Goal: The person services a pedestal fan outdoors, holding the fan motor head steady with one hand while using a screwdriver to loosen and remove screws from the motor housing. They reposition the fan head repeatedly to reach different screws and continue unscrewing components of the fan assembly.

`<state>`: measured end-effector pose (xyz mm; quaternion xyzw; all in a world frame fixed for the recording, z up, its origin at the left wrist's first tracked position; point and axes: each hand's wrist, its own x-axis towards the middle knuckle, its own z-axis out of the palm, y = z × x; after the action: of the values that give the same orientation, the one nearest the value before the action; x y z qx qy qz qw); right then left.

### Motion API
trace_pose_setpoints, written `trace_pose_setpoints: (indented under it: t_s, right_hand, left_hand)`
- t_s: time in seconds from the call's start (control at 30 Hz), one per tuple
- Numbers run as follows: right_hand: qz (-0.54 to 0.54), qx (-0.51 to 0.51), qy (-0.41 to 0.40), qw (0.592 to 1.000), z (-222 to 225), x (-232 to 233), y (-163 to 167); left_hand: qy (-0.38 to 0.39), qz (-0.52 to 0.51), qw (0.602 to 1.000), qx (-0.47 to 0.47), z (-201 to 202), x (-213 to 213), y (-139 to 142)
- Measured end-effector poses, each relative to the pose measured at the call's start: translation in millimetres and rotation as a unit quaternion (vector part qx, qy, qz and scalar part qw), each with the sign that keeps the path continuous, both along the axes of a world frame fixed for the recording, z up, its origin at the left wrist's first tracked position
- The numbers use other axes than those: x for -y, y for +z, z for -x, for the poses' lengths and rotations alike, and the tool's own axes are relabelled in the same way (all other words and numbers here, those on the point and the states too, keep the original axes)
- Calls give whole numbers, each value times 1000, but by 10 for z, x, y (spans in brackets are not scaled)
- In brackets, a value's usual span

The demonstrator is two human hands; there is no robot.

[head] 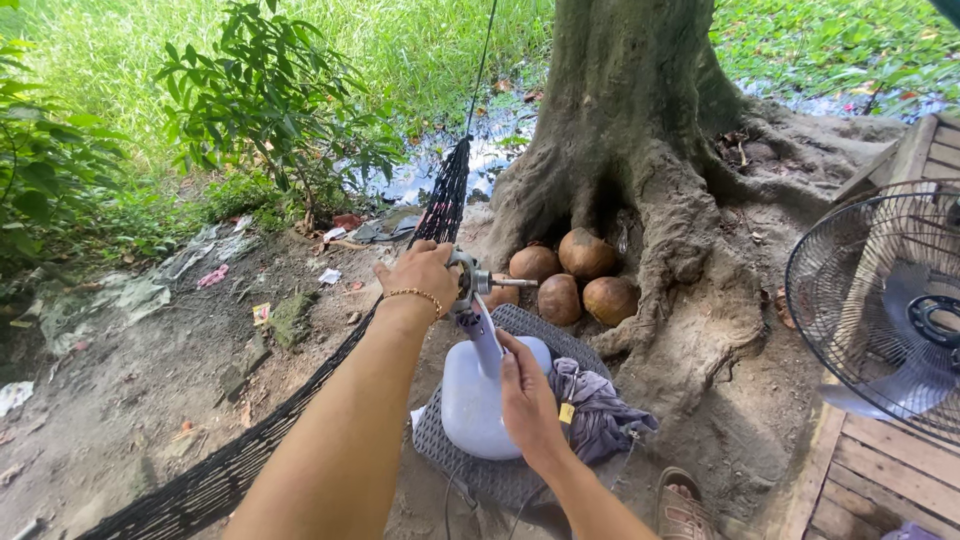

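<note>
Gripping the bare motor head (470,278) of the stripped fan stand (482,385), your left hand (425,272) closes around it; your right hand (527,395) pinches the stiff plastic neck. Top-heavy and light, it likely tips on the woven mat (560,335): steady its base.

Ground: you stand on bare dirt (150,380) below the tree trunk (620,130).
At the trunk's foot: four brown coconuts (575,275).
Nearer you than the trunk: grey woven mat (500,475) carrying the fan base (480,400) and crumpled cloth (600,410).
Right of the trunk: wooden platform (880,480).
</note>
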<state>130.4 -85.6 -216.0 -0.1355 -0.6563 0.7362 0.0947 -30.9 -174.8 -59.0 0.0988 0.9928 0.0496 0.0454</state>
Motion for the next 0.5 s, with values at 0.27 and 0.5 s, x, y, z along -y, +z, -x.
trace_pose_setpoints:
  t_s: [0.27,0.5]
  right_hand:
    - [32,6,-79,996,-274,-39,217]
    - [-213,-56,-71,973,34,-286,933]
  left_hand:
    - [-11,-14,1000,-11,1,33,-31]
    - [7,-10,1000,25,-37,-13,32]
